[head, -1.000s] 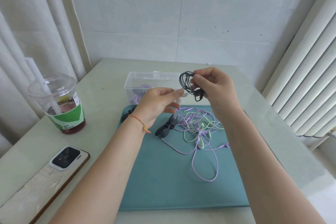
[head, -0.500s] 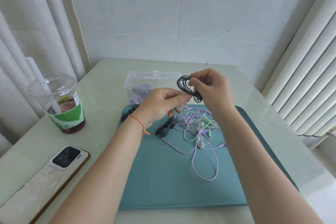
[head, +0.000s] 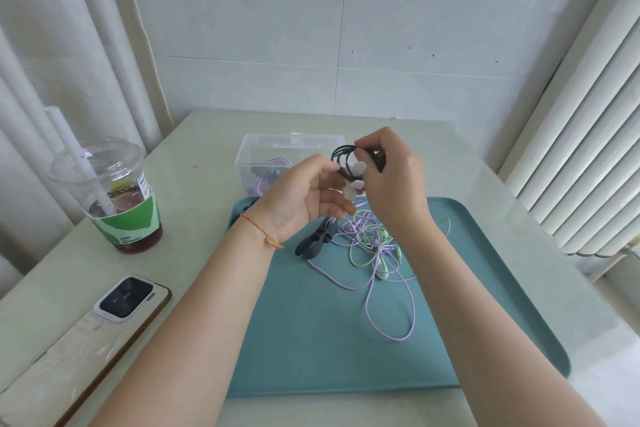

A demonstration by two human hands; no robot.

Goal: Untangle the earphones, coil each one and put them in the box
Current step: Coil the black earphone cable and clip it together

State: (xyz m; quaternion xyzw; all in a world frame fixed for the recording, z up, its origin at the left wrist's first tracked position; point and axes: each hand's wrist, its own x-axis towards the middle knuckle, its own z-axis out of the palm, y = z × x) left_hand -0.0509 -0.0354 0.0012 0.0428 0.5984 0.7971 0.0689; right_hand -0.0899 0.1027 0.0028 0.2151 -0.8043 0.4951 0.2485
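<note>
Above the teal tray (head: 467, 305), right hand (head: 391, 180) pinches the coiled black earphones (head: 343, 158); left hand (head: 298, 201) fingers, loosely curled, bring a white clip (head: 355, 180). Keep loops tight while clipping, then drop into clear box (head: 263, 149).

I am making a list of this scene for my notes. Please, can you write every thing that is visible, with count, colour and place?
black earphone coil: 1, black, held above the tray
white clip: 1, white, at the coil
tangled earphones: purple and green, on the tray
dark clip: 1, dark grey, on the tray
tray: 1, teal, table centre
box: 1, clear, behind the tray, purple earphone inside
cup: 1, clear and green, left
phone: 1, white, front left
left hand: 1, at the clip
right hand: 1, pinches the coil
</note>
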